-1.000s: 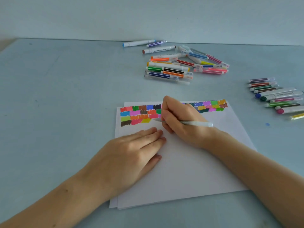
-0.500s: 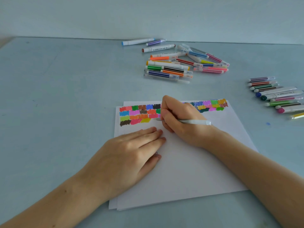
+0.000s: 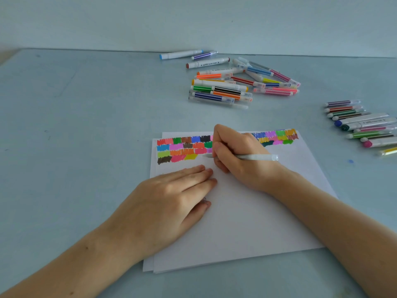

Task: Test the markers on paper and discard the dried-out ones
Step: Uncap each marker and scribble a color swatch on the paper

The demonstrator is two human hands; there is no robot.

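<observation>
White paper (image 3: 247, 222) lies nearest on the bench (image 3: 75, 147), pinned flat by the open left hand (image 3: 169, 198). Beyond it, the right hand (image 3: 238, 155) grips a pale marker (image 3: 255, 157), its tip on the paper beside colour swatches (image 3: 176, 149). Farther off lie loose markers (image 3: 232, 82).

Paper (image 3: 247, 222) on table (image 3: 75, 136), marker pile (image 3: 232, 82) behind it, marker row (image 3: 363, 125) to its right.

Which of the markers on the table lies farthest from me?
The white marker with the light blue cap, at the table's back edge by the wall. Every other marker in the middle pile lies nearer.
</observation>
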